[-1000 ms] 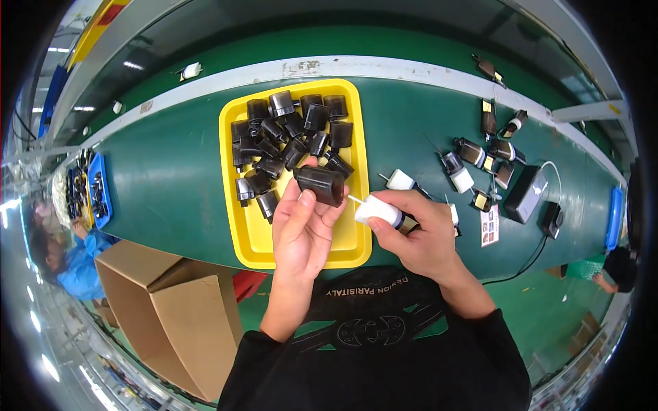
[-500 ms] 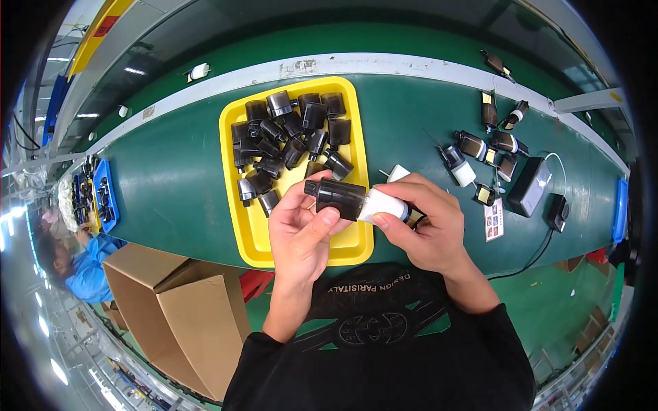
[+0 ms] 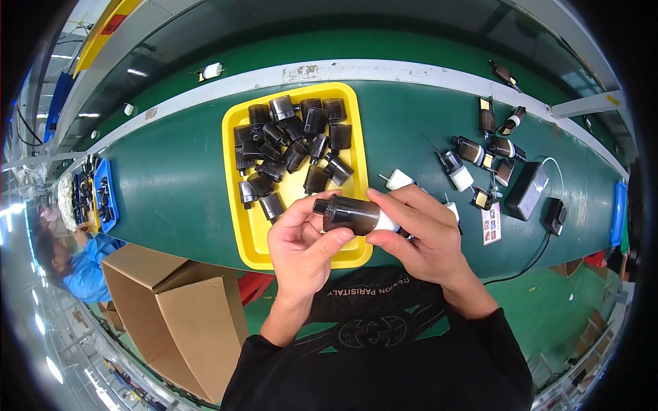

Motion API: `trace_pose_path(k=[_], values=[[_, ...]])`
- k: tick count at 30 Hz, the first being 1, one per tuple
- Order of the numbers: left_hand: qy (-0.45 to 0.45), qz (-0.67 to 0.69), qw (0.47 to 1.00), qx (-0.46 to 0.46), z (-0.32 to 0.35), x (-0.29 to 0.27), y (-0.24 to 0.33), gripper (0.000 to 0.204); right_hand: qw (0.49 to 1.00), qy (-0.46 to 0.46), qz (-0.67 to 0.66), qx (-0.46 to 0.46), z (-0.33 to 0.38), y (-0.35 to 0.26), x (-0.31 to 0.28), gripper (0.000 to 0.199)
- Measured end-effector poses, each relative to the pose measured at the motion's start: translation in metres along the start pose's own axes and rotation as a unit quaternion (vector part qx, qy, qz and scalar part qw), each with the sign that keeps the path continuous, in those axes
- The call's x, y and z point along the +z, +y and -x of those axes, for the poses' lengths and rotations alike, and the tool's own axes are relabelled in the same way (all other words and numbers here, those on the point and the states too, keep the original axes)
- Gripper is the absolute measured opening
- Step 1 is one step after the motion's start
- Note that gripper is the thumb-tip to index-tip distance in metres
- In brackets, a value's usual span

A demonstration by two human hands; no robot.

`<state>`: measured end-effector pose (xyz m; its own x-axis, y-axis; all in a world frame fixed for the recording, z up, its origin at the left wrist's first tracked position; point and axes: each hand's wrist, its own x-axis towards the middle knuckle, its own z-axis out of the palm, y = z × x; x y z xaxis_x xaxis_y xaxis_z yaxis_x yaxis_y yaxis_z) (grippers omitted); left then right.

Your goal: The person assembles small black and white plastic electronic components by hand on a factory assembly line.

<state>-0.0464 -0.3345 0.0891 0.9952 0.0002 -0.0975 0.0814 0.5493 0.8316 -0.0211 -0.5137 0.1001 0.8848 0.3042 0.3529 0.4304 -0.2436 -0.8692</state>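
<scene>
Both hands hold one piece over the near edge of a yellow tray (image 3: 240,226). It is a dark translucent plastic housing (image 3: 351,215) with a white part fitted into its right end. My left hand (image 3: 301,250) grips the housing from below and from the left. My right hand (image 3: 419,229) wraps around the white end on the right. Several loose dark housings (image 3: 291,147) lie in the tray beyond my hands.
A green conveyor belt (image 3: 171,185) carries the tray. White parts (image 3: 397,180) and several assembled pieces (image 3: 480,154) lie to the right, beside a black box (image 3: 526,190) with a cable. An open cardboard box (image 3: 175,315) stands at lower left. A blue tray (image 3: 103,195) sits far left.
A second ago the left hand held a dark housing and the right a separate white part. The two have come together, and both hands have moved slightly right.
</scene>
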Motion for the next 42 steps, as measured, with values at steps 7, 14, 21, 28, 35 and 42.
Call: trace_pose_path(k=[7,14,21,28,35,42], values=[[-0.073,-0.278,0.946,0.148,0.001,0.017,0.022,0.045,0.978,0.003,-0.206,0.020,-0.002,0.017,-0.002,0.056],[-0.146,-0.393,0.879,0.227,0.008,0.041,0.035,0.051,0.959,-0.056,-0.278,-0.012,0.007,0.048,-0.007,0.032],[-0.168,-0.401,0.874,0.218,0.006,0.045,0.038,0.053,0.940,-0.017,-0.336,-0.057,0.012,0.049,0.000,0.031],[-0.174,-0.391,0.874,0.232,0.008,0.046,0.041,0.055,0.930,-0.005,-0.368,-0.006,0.017,0.038,0.000,0.050],[-0.162,-0.418,0.868,0.212,0.012,0.048,0.046,0.055,0.967,-0.015,-0.252,-0.037,0.014,0.035,-0.004,0.034],[-0.146,-0.422,0.873,0.195,0.014,0.046,0.046,0.054,0.971,-0.014,-0.234,-0.050,0.016,0.036,-0.002,0.035]])
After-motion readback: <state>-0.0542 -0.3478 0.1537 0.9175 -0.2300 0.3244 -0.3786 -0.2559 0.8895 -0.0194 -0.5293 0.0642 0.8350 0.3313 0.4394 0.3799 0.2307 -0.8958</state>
